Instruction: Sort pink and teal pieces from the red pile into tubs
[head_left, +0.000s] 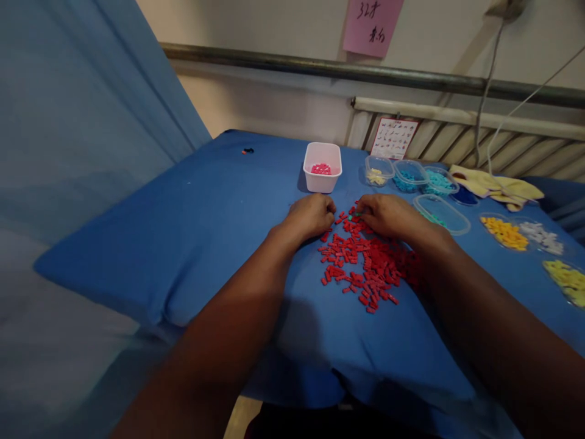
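Observation:
Many small red plastic pieces (351, 250) lie spread in a loose pile on the blue cloth (219, 219). At the pile's far left edge is my left hand (313, 214), its fingers curled together; whatever they hold is too small or hidden to make out. Across from it my right hand (380, 213) has its fingers bent down into the far end of the pile, touching the pieces there. A green piece (351, 217) shows among the red ones between my hands. Just beyond my left hand stands a white tub (322, 182) with pink-red pieces (321, 169) inside.
Clear containers stand to the right: one with cream pieces (376, 177), others with blue pieces (404, 180), turquoise pieces (437, 182), orange pieces (505, 233), grey pieces (542, 238) and yellow pieces (567, 281). A yellow cloth (496, 185) lies near the radiator (452, 125). A blue curtain (91, 122) hangs left.

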The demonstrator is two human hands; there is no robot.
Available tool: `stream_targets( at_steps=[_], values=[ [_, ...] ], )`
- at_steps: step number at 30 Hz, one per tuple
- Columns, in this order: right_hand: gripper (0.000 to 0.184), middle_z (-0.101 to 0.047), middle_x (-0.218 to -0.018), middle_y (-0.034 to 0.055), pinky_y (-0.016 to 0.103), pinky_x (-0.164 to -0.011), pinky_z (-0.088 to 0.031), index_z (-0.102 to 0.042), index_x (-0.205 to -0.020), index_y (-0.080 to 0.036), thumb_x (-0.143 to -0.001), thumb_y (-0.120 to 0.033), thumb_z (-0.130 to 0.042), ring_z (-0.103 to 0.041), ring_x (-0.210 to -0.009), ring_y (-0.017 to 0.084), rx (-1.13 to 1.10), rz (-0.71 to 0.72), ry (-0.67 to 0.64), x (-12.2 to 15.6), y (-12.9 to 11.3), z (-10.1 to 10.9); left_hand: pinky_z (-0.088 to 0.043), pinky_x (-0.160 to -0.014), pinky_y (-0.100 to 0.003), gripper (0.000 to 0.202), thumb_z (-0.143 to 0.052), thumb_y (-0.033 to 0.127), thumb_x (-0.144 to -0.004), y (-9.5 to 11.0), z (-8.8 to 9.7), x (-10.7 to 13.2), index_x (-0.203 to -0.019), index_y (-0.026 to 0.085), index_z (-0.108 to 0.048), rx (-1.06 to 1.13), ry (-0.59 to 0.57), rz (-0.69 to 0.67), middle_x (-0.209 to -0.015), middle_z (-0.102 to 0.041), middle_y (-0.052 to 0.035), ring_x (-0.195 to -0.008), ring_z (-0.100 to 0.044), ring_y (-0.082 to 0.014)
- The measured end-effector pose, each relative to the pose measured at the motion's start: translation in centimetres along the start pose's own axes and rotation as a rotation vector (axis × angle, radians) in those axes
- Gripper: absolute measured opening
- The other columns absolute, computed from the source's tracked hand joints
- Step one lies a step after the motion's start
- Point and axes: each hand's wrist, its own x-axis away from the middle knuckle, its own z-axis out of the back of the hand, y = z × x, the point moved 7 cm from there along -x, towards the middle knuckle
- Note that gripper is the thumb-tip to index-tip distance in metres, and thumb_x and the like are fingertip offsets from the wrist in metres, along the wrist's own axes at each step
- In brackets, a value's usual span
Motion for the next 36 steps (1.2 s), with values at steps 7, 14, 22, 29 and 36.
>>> stream_targets(
  at_steps=[7,14,22,29,36],
  values=[
    [0.015,-0.078,-0.084,0.0026,0.030,-0.065,-0.045,-0.079,-0.101,-0.021,-0.087,-0.022,-0.073,-0.067,-0.072,0.019,-0.383,-0.022,0.052,0.3,1.4,0.8,-0.046,-0.073,-0.037,0.023,-0.066,0.010,-0.085,0.0,0.1,0.0,-0.097,0.019,-0.083,0.108,0.046,-0.014,-0.092,-0.080,-0.0086,-0.080,-0.068,-0.0243],
    [0.024,-0.075,-0.076,0.0016,0.026,-0.064,-0.056,-0.077,-0.093,-0.019,-0.079,-0.035,-0.090,-0.066,-0.065,0.013,-1.116,-0.181,-0.001,1.1,2.3,0.5,-0.046,-0.062,-0.028,0.015,-0.065,0.004,-0.086,-0.3,-0.5,-0.6,-0.094,0.013,-0.074,0.782,0.089,0.113,-0.074,-0.067,-0.0020,-0.061,-0.056,-0.0124],
    [0.026,-0.082,-0.084,0.0072,0.025,-0.071,-0.065,-0.078,-0.090,-0.017,-0.078,-0.029,-0.098,-0.077,-0.075,0.016,-1.456,-0.170,-0.099,0.8,-1.6,-0.9,-0.055,-0.063,-0.024,0.012,-0.068,0.001,-0.095,1.2,-1.1,-0.2,-0.100,0.012,-0.065,1.280,-0.040,0.172,-0.076,-0.069,-0.0029,-0.060,-0.066,-0.0104],
    [0.017,-0.083,-0.092,0.0081,0.023,-0.085,-0.068,-0.077,-0.095,-0.016,-0.084,-0.005,-0.084,-0.081,-0.085,0.015,-1.690,-0.267,-0.060,0.3,-2.1,-2.6,-0.052,-0.060,-0.022,0.012,-0.068,0.001,-0.097,1.0,-1.0,-0.5,-0.099,0.012,-0.063,1.171,0.063,0.146,-0.074,-0.069,-0.0018,-0.060,-0.065,-0.0096],
    [0.024,-0.083,-0.098,0.0076,0.024,-0.093,-0.068,-0.078,-0.097,-0.016,-0.084,0.003,-0.073,-0.081,-0.092,0.015,-1.760,-0.303,-0.048,0.3,-2.1,-3.0,-0.050,-0.066,-0.023,0.012,-0.068,0.002,-0.093,0.4,-0.6,-1.0,-0.097,0.013,-0.065,1.005,0.179,0.077,-0.079,-0.068,-0.0007,-0.065,-0.063,-0.0087]
  ],
)
